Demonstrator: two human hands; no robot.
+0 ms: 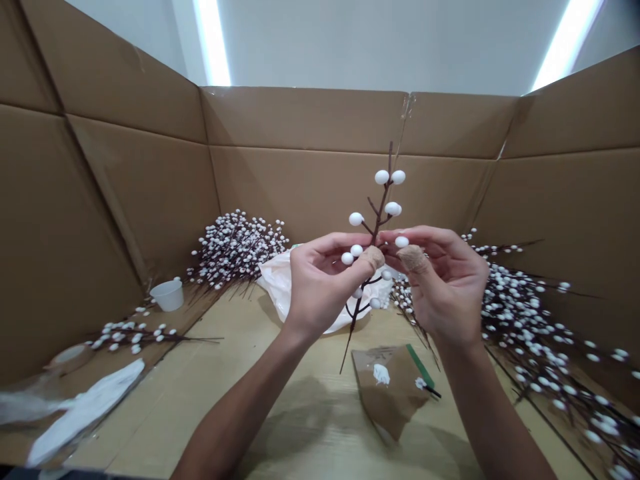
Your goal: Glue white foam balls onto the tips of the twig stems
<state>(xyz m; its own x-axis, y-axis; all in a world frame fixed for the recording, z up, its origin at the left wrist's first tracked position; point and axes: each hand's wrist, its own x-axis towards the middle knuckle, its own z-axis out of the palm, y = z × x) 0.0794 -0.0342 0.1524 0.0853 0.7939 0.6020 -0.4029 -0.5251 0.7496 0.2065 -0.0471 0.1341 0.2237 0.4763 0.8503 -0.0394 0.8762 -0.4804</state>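
Observation:
My left hand (pixel 327 273) pinches the brown stem of an artificial berry branch (pixel 379 220), which stands almost upright before me. White round berries sit on its short side twigs, and one twig near the middle left has a bare tip. Between the thumb and finger of my right hand (pixel 445 277) is a single white berry (pixel 401 242), close to the stem. Whether it touches a twig, I cannot tell. Both thumbs wear tan tape. Below the hands lies a brown cardboard piece (pixel 395 407) with a white paste blob (pixel 381 374) and a small dark stick (pixel 431 390), white at its tip.
Heaps of berry branches lie at the back left (pixel 240 247) and along the right (pixel 530 333). A crumpled white plastic bag (pixel 277 280) is behind my hands. At left are a white cup (pixel 168 295), a few branches (pixel 135 335) and a tape roll (pixel 70 357). Cardboard walls (pixel 300 120) surround the table.

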